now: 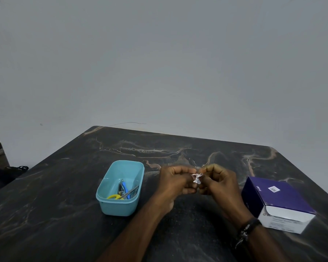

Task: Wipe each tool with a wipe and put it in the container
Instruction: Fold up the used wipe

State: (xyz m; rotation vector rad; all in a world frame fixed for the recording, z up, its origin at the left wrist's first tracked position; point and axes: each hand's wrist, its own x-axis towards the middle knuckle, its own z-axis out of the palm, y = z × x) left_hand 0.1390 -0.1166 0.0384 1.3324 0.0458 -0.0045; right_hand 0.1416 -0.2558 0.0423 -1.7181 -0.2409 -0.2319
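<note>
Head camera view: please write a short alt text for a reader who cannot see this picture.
Above a dark marbled table, the left hand and right hand together pinch a small white wipe packet. To their left stands a light blue container holding yellow-handled scissors and other small tools; to their right lies a purple and white box.

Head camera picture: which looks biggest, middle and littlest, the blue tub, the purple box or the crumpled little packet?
1. Purple box, though it sits nearer the camera, so its lead over the tub is unsure.
2. Blue tub.
3. Crumpled little packet, pinched between both hands, clearly the smallest.
</note>
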